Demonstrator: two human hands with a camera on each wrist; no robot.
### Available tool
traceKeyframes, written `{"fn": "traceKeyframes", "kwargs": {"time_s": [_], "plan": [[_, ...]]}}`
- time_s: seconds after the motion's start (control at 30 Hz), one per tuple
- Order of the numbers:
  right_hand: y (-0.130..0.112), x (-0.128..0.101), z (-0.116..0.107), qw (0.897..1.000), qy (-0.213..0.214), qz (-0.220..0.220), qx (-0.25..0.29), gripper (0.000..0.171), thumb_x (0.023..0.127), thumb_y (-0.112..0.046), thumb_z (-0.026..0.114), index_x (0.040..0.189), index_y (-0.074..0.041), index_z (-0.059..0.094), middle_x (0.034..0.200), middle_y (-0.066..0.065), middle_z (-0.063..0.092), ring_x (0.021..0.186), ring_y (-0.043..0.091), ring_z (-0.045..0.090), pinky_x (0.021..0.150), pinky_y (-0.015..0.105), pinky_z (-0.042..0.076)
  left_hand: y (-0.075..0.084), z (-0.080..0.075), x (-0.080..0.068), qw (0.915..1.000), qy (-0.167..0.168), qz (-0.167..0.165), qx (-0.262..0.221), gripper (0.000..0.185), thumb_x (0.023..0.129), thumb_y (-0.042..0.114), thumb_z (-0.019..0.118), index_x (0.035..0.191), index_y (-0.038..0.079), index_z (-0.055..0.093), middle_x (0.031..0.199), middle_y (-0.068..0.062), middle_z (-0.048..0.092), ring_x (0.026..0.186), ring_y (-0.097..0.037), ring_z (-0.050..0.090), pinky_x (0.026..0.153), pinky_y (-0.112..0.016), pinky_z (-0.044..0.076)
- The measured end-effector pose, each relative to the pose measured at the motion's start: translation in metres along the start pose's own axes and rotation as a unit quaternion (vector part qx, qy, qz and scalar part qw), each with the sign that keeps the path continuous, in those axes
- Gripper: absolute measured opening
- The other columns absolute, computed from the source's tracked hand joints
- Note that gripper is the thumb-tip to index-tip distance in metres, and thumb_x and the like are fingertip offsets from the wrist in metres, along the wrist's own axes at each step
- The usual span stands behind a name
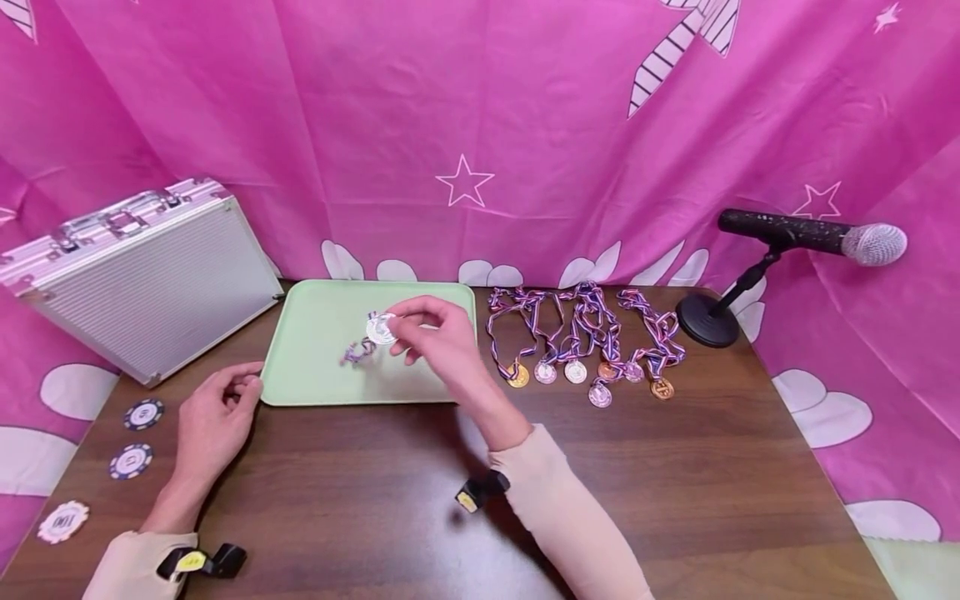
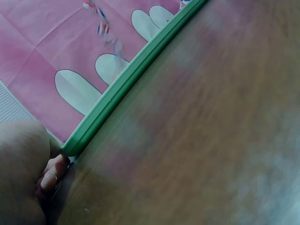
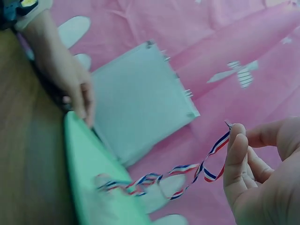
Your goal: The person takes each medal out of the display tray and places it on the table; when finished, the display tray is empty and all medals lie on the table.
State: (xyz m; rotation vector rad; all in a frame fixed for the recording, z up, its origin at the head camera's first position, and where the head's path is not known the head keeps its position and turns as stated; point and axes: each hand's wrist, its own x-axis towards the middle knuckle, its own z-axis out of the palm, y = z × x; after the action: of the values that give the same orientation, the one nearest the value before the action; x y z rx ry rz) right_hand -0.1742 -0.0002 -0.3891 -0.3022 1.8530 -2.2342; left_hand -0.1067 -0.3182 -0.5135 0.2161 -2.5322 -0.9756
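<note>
A silver medal (image 1: pixel 381 328) is pinched between the thumb and fingers of my right hand (image 1: pixel 442 346), held over the pale green tray (image 1: pixel 303 333). Its red, white and blue ribbon (image 3: pixel 149 178) hangs from it in a twisted strand, the lower end reaching down over the tray in the right wrist view. At the tray's near left corner, my left hand (image 1: pixel 213 421) grips the rim, with fingers tucked at the corner in the left wrist view. In the head view the medal ribbon looks blurred above the tray floor.
Several medals (image 1: pixel 575 372) with striped ribbons lie in a row right of the tray. Beyond them stands a microphone (image 1: pixel 817 235) on a round base. A silver case (image 1: pixel 161 292) stands at the left, with poker chips (image 1: pixel 131 461) in front. A pink curtain (image 1: pixel 390 150) hangs behind.
</note>
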Motion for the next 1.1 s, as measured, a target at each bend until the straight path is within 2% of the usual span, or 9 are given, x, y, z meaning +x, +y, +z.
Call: {"fn": "traceKeyframes", "kwargs": {"time_s": [0.2, 0.4, 0.53, 0.73, 0.9, 1.0, 1.1], "plan": [[-0.031, -0.022, -0.032, 0.999, 0.018, -0.035, 0.000, 0.021, 0.099, 0.005, 0.071, 0.119, 0.011, 0.073, 0.088, 0.003, 0.075, 0.065, 0.011, 0.069, 0.062, 0.025, 0.056, -0.001, 0.000, -0.001, 1.0000, 0.001, 0.003, -0.003, 0.027, 0.106, 0.013, 0.068, 0.129, 0.002, 0.079, 0.104, -0.012, 0.071, 0.076, 0.005, 0.047, 0.068, -0.012, 0.035], [-0.057, -0.033, -0.074, 0.995, 0.071, -0.062, -0.008, 0.016, 0.101, 0.005, 0.071, 0.117, 0.008, 0.073, 0.088, 0.007, 0.074, 0.066, 0.011, 0.069, 0.061, 0.024, 0.057, 0.001, -0.001, 0.000, 1.0000, 0.001, 0.008, 0.000, 0.028, 0.107, 0.014, 0.067, 0.129, 0.002, 0.078, 0.105, -0.013, 0.071, 0.076, 0.006, 0.047, 0.069, -0.012, 0.036], [-0.075, -0.021, -0.103, 0.992, 0.104, -0.065, 0.022, 0.012, 0.103, 0.006, 0.068, 0.109, -0.002, 0.074, 0.090, 0.005, 0.072, 0.067, 0.011, 0.067, 0.062, 0.021, 0.056, 0.000, -0.001, 0.000, 1.0000, -0.003, 0.007, -0.001, 0.028, 0.107, 0.014, 0.067, 0.129, 0.001, 0.078, 0.106, -0.015, 0.071, 0.077, 0.005, 0.047, 0.069, -0.012, 0.036], [-0.092, 0.008, -0.134, 0.989, 0.119, -0.064, 0.059, 0.015, 0.107, 0.001, 0.067, 0.106, -0.012, 0.074, 0.094, 0.002, 0.074, 0.071, 0.011, 0.067, 0.063, 0.020, 0.053, -0.003, -0.002, -0.001, 1.0000, -0.008, 0.003, 0.001, 0.029, 0.108, 0.014, 0.067, 0.130, 0.000, 0.077, 0.107, -0.016, 0.071, 0.077, 0.005, 0.047, 0.069, -0.012, 0.035], [-0.080, 0.017, -0.150, 0.984, 0.145, -0.074, 0.076, 0.014, 0.108, -0.001, 0.067, 0.107, -0.014, 0.073, 0.099, 0.002, 0.075, 0.073, 0.011, 0.069, 0.063, 0.020, 0.053, -0.004, -0.003, -0.002, 1.0000, -0.004, 0.001, 0.002, 0.028, 0.107, 0.014, 0.068, 0.130, 0.001, 0.078, 0.107, -0.015, 0.072, 0.077, 0.005, 0.047, 0.069, -0.011, 0.035], [-0.060, 0.007, -0.158, 0.983, 0.163, -0.055, 0.062, 0.014, 0.107, 0.001, 0.067, 0.106, -0.012, 0.072, 0.097, 0.001, 0.075, 0.072, 0.011, 0.069, 0.062, 0.020, 0.054, -0.003, -0.002, -0.001, 1.0000, -0.004, 0.001, 0.000, 0.028, 0.107, 0.014, 0.068, 0.130, 0.001, 0.078, 0.107, -0.014, 0.072, 0.078, 0.005, 0.047, 0.070, -0.011, 0.035], [-0.037, -0.006, -0.166, 0.984, 0.173, -0.035, 0.025, 0.012, 0.106, 0.003, 0.067, 0.109, -0.008, 0.070, 0.091, 0.000, 0.074, 0.069, 0.011, 0.070, 0.060, 0.021, 0.055, -0.001, -0.001, -0.001, 1.0000, 0.000, 0.000, -0.003, 0.028, 0.107, 0.015, 0.068, 0.130, 0.002, 0.078, 0.106, -0.013, 0.072, 0.079, 0.005, 0.048, 0.070, -0.010, 0.035]]}}
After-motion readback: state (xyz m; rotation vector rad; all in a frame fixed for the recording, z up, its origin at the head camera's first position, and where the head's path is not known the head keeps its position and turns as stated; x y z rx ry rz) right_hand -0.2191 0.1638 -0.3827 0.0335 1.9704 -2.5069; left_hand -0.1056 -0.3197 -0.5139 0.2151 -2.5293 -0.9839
